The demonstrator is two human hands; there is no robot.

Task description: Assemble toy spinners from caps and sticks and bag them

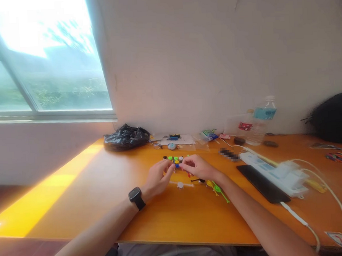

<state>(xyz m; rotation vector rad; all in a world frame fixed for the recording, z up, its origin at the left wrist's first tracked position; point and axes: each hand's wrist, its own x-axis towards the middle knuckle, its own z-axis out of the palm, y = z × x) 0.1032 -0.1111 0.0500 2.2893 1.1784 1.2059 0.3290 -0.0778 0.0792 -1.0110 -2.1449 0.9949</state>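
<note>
My left hand (159, 176), with a black watch on its wrist, is closed with its fingertips at a small blue-and-yellow plastic piece (177, 164). From the other side, my right hand (198, 167) pinches at the same piece; its exact grip is too small to make out. Just behind the fingers are several small round pieces, among them a green one (170, 158) and a black one (165, 157). In front of my hands lies a white piece (180, 185) with thin arms. Similar black (201, 181), yellow (210, 183) and green (217, 188) pieces lie beneath my right wrist.
A black plastic bag (126, 137) sits at the back left by the window. On the right are a dark phone (262, 184), a white power strip (272, 172) with cables, and a water bottle (257, 127). Colourful bits (341, 157) lie at the far right.
</note>
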